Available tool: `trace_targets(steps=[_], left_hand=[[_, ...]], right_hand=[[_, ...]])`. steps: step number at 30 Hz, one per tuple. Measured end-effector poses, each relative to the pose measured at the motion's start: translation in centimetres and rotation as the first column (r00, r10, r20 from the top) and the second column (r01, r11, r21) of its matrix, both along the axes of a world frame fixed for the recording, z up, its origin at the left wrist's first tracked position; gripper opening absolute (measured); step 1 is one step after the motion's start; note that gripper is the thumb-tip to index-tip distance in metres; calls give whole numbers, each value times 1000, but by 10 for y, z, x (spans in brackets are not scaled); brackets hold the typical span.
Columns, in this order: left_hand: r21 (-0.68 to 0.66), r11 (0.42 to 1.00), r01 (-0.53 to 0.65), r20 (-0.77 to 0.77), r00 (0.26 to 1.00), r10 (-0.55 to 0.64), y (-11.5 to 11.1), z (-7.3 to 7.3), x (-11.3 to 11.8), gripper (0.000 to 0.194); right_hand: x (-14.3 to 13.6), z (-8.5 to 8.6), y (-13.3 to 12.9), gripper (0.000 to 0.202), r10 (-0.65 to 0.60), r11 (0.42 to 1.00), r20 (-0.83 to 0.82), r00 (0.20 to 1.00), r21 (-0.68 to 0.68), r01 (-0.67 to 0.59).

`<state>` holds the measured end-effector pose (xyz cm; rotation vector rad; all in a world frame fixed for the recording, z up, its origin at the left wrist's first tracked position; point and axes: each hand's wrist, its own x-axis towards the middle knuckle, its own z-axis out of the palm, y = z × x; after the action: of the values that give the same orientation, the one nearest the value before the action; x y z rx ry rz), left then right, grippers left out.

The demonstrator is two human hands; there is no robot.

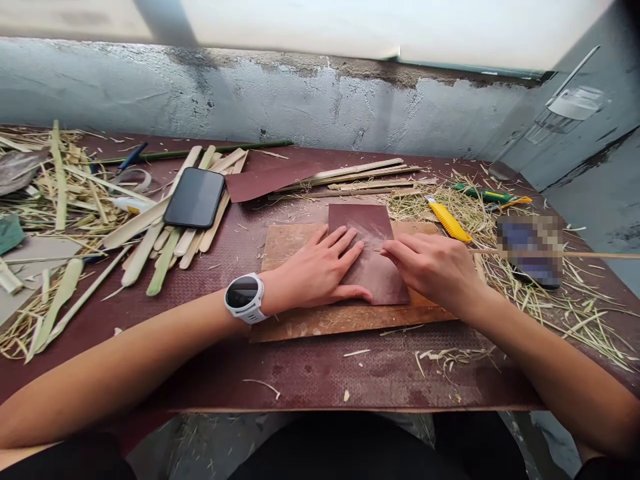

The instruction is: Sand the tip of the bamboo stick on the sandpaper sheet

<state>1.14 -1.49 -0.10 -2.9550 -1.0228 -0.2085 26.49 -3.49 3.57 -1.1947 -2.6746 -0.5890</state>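
Observation:
A dark red sheet of sandpaper [385, 280], dusted pale in the middle, lies on a wooden board [300, 323]. My left hand [325, 267], with a white watch on its wrist, rests flat on the sheet's left side, fingers spread and nothing held. Over the sheet's right edge my right hand [430, 263] pinches a thin bamboo strip [600, 255]. The strip's tip touches or hovers just above the sheet; its long end runs out to the right past my wrist.
A phone [195, 198] lies on flat bamboo pieces [145, 257] at left. Behind the board are another red sheet [270, 181] and bamboo strips [370, 175]. Right are a yellow cutter [450, 222], a green tool [483, 194], shavings [575, 307] and a blurred-out object [530, 250].

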Motion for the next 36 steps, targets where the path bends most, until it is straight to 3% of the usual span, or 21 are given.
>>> trace_targets(steps=[9,15,21,28,36], left_hand=[[-2,1000,1,2,1000,-1,0,-1,0,106],[7,1000,6,2,1000,-6,0,-1,1,106],[23,1000,5,-9,1000,-5,0,1,1,107],[14,1000,13,-8,1000,-12,0,-1,0,107],[1,1000,9,-2,1000,-9,0,0,0,107]], right_hand=[[1,13,-10,24,-56,995,195,979,-64,70],[-6,12,-13,18,-5,997,297,955,-74,28],[-21,-2,-7,24,2,992,164,986,-128,19],[-3,20,-11,15,13,910,136,991,-411,44],[-3,21,-11,9,17,881,187,982,-468,73]])
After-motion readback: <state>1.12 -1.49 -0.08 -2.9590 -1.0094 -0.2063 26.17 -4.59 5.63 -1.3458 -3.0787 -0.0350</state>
